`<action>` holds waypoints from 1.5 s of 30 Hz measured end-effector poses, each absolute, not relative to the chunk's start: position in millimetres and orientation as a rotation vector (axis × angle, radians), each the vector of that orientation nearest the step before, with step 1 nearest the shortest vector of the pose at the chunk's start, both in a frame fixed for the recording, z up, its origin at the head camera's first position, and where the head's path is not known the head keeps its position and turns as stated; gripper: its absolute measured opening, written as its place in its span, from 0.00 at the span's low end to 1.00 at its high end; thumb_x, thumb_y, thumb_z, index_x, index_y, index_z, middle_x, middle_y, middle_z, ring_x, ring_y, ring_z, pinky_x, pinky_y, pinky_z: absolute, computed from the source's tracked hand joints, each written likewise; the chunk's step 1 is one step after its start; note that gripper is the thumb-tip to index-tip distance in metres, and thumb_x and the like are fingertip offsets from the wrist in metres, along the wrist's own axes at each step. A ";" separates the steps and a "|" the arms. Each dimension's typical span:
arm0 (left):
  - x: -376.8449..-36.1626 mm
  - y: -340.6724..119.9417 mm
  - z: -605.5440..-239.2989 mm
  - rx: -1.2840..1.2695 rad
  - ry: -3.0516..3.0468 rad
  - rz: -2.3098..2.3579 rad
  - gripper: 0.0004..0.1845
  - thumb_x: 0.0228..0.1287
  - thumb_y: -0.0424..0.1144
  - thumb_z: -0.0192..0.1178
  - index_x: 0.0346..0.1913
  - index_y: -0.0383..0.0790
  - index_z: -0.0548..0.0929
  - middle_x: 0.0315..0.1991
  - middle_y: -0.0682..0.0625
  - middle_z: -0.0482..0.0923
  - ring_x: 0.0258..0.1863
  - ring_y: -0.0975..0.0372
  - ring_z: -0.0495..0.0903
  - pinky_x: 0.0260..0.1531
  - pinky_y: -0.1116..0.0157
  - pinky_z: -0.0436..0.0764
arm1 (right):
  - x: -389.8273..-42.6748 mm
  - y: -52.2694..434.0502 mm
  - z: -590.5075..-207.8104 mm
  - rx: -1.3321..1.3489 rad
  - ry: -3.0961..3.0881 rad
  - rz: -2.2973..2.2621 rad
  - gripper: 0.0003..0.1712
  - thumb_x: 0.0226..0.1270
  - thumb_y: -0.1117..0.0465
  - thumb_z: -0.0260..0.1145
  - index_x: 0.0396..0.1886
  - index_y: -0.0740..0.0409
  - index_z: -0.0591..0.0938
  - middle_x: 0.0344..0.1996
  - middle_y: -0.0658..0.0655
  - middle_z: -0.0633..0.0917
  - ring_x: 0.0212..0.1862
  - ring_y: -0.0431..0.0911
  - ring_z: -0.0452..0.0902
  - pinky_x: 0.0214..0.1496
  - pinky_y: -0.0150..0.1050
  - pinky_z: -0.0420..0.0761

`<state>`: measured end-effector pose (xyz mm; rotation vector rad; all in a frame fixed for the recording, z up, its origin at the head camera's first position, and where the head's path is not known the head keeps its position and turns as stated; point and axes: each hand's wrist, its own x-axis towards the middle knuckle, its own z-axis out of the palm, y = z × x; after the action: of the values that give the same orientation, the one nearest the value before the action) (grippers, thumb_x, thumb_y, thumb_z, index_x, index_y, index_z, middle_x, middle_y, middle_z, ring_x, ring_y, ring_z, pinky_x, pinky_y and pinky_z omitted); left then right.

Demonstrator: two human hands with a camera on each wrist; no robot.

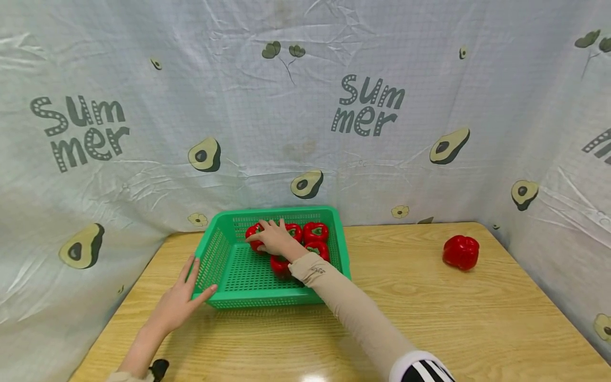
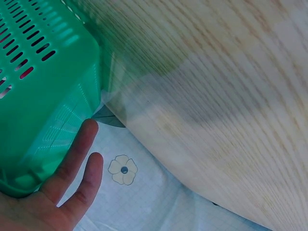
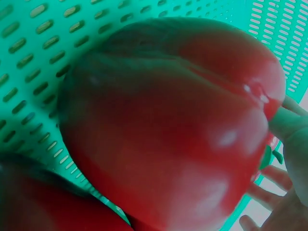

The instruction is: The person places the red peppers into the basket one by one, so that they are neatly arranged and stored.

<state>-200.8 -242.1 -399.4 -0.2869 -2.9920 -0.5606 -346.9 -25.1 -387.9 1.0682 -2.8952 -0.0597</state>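
A green plastic basket (image 1: 274, 298) with slotted walls holds several red bell peppers (image 1: 315, 232) toward its right and back. My right hand (image 1: 277, 239) reaches into it with fingers spread over a bell pepper (image 1: 253, 231) near the back left. In the right wrist view, another bell pepper (image 3: 168, 125) fills the foreground, with the fingers extended beyond it. My left hand (image 1: 177, 302) rests at the basket's front left corner, its fingers straight along the left side and thumb over the front rim. The left wrist view shows two fingers (image 2: 79, 149) beside the outer wall.
One red bell pepper (image 1: 461, 252) lies apart on the right of the wooden table (image 1: 406, 297). A printed white cloth (image 1: 258, 106) hangs behind the table and on both sides, close to the basket's back.
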 end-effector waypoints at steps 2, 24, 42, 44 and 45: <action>-200.9 -242.1 -399.7 -0.284 -2.994 -0.567 0.46 0.63 0.58 0.46 0.68 0.28 0.40 0.70 0.34 0.33 0.29 0.51 0.79 0.19 0.62 0.69 | -346.4 -24.3 -387.3 1.065 -2.905 -0.087 0.25 0.64 0.48 0.53 0.60 0.24 0.64 0.68 0.57 0.56 0.64 0.55 0.58 0.64 0.57 0.54; -202.4 -242.3 -400.3 -0.297 -2.995 -0.601 0.45 0.63 0.57 0.46 0.69 0.30 0.38 0.70 0.35 0.31 0.25 0.56 0.78 0.16 0.66 0.65 | -326.8 56.7 -324.3 1.195 -2.850 0.014 0.23 0.65 0.43 0.51 0.60 0.28 0.67 0.66 0.57 0.61 0.64 0.57 0.53 0.58 0.59 0.53; -201.5 -242.4 -398.8 -0.313 -2.992 -0.580 0.45 0.64 0.56 0.46 0.68 0.28 0.38 0.69 0.33 0.31 0.30 0.48 0.80 0.20 0.62 0.70 | -288.6 218.0 -348.7 1.069 -2.496 -0.019 0.21 0.58 0.53 0.63 0.53 0.47 0.76 0.48 0.55 0.78 0.50 0.52 0.67 0.46 0.55 0.62; -201.7 -241.7 -398.9 -0.319 -2.991 -0.581 0.45 0.64 0.56 0.46 0.68 0.28 0.38 0.69 0.33 0.31 0.31 0.47 0.79 0.21 0.60 0.72 | -286.7 237.3 -357.8 1.041 -2.488 -0.029 0.22 0.56 0.55 0.64 0.52 0.51 0.77 0.45 0.55 0.79 0.49 0.52 0.68 0.46 0.54 0.62; -201.8 -241.4 -399.1 -0.321 -2.990 -0.582 0.45 0.64 0.56 0.46 0.68 0.28 0.38 0.69 0.33 0.31 0.32 0.46 0.79 0.22 0.59 0.72 | -285.3 246.2 -361.7 1.031 -2.487 -0.034 0.22 0.55 0.56 0.65 0.51 0.53 0.77 0.44 0.55 0.80 0.48 0.52 0.69 0.46 0.55 0.62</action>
<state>-201.8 -241.4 -399.1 -0.3214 -2.9902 -0.5817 -285.3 246.2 -361.7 1.0312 -2.4868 -0.0340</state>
